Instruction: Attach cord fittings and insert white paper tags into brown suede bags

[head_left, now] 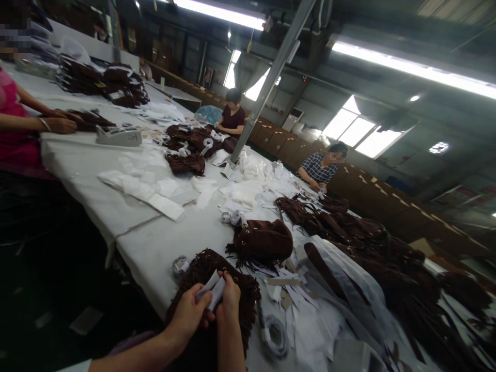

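Note:
My left hand (188, 312) and my right hand (229, 297) are close together, both gripping a folded white paper strip (212, 292). Under them lies a brown fringed bag (205, 261) with metal eyelets, partly covered by my hands and forearms. A small plastic-wrapped bundle (180, 266) sits at its left edge. Beyond it, a second brown fringed bag (267, 240) rests on its side, with a white-wrapped coil (235, 218) against it. To the right of my right forearm is a coiled strap in pale wrapping (276, 336).
The white-covered table (147, 258) carries loose white paper (248, 186) and brown bags piled at right (349, 227). A slanting metal pole (271, 77) rises from it. A tape dispenser (119, 135) stands near a pink-clad person's hands (60, 123). Two more people work across the table.

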The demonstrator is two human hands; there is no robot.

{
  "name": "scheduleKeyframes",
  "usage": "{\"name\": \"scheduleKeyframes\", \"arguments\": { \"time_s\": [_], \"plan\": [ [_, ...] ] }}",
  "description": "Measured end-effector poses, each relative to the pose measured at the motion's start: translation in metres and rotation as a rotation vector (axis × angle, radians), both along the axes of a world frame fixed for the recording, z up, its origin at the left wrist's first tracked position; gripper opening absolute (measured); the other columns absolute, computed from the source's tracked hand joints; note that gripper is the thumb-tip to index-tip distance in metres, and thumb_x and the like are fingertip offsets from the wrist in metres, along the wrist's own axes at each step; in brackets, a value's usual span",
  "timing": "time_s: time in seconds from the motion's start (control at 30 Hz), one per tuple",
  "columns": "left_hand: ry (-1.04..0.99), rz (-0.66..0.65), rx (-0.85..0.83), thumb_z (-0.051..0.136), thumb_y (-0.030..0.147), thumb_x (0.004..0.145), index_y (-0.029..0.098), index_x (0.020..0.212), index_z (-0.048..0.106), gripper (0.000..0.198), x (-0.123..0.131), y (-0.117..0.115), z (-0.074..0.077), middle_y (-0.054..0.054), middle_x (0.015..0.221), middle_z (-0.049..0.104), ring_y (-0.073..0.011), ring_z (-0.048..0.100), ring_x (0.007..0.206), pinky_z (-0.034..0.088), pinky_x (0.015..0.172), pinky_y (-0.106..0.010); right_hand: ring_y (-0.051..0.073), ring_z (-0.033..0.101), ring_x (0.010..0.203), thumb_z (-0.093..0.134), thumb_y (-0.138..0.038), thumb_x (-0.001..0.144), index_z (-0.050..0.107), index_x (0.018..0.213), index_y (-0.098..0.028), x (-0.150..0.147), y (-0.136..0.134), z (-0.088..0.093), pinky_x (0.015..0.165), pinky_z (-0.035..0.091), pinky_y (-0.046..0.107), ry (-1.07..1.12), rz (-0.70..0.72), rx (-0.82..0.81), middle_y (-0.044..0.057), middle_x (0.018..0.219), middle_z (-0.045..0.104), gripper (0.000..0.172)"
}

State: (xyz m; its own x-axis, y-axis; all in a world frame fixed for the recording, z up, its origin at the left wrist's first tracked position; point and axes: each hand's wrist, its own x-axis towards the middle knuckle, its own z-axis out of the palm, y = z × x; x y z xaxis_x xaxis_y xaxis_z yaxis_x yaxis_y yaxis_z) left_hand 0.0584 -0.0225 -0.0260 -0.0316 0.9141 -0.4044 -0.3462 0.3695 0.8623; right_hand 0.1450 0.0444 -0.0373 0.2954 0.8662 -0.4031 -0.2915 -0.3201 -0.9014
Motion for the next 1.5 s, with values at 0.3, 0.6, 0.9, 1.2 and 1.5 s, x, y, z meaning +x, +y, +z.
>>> {"name": "scheduleKeyframes", "arguments": {
  "time_s": [0.3, 0.6, 0.9, 1.2, 1.5],
  "plan": [
    [-0.052, -0.061, -0.059, 0.066, 0.048, 0.070, 0.015, 0.090, 0.054, 0.040, -0.005, 0.008, -0.001, 0.000, 0.058, 0.062, -0.0143, 0.059, 0.044, 0.047, 0.041, -0.022, 0.007, 0.039, 0.038, 0.065, -0.063, 0.066, 0.057, 0.061, -0.014, 0.025, -0.044, 0.017, 0.035, 0.027, 0.019, 0.096, 0.305, -0.079, -0.004, 0.044, 0.046, 0.049],
    [0.165, -0.135, 0.122, 0.056, 0.057, 0.076, 0.018, 0.094, 0.056, 0.043, -0.008, 0.007, -0.009, 0.000, 0.066, 0.064, -0.0187, 0.061, 0.054, 0.050, 0.045, -0.026, 0.005, 0.034, 0.032, 0.064, -0.055, 0.070, 0.054, 0.061, -0.015, 0.012, -0.049, 0.011, 0.031, 0.024, 0.017, -0.075, 0.258, -0.005, -0.007, 0.038, 0.042, 0.042],
    [0.245, -0.001, 0.218, 0.059, 0.049, 0.078, 0.019, 0.112, 0.065, 0.046, -0.007, -0.002, -0.007, -0.007, 0.103, 0.069, -0.0245, 0.064, 0.085, 0.054, 0.072, -0.031, 0.007, 0.037, 0.030, 0.068, -0.046, 0.063, 0.059, 0.062, -0.013, 0.007, -0.047, 0.017, 0.029, 0.030, 0.019, -0.025, 0.201, -0.065, -0.007, 0.037, 0.042, 0.034],
    [0.389, -0.208, 0.531, 0.052, 0.040, 0.086, 0.028, 0.111, 0.067, 0.032, -0.022, -0.009, -0.001, -0.007, 0.092, 0.067, -0.0221, 0.061, 0.083, 0.048, 0.080, -0.027, 0.003, 0.029, 0.032, 0.067, -0.033, 0.054, 0.048, 0.048, -0.016, 0.007, -0.042, 0.023, 0.032, 0.022, 0.016, 0.183, 0.108, -0.139, -0.008, 0.036, 0.035, 0.026],
    [0.344, -0.268, 0.522, 0.055, 0.042, 0.084, 0.028, 0.110, 0.068, 0.033, -0.023, -0.006, 0.010, -0.008, 0.091, 0.066, -0.0222, 0.061, 0.085, 0.048, 0.082, -0.028, 0.004, 0.034, 0.038, 0.071, -0.055, 0.061, 0.052, 0.055, -0.014, 0.013, -0.042, 0.033, 0.036, 0.027, 0.018, 0.083, 0.136, -0.008, -0.006, 0.044, 0.042, 0.045]
  ]
}}
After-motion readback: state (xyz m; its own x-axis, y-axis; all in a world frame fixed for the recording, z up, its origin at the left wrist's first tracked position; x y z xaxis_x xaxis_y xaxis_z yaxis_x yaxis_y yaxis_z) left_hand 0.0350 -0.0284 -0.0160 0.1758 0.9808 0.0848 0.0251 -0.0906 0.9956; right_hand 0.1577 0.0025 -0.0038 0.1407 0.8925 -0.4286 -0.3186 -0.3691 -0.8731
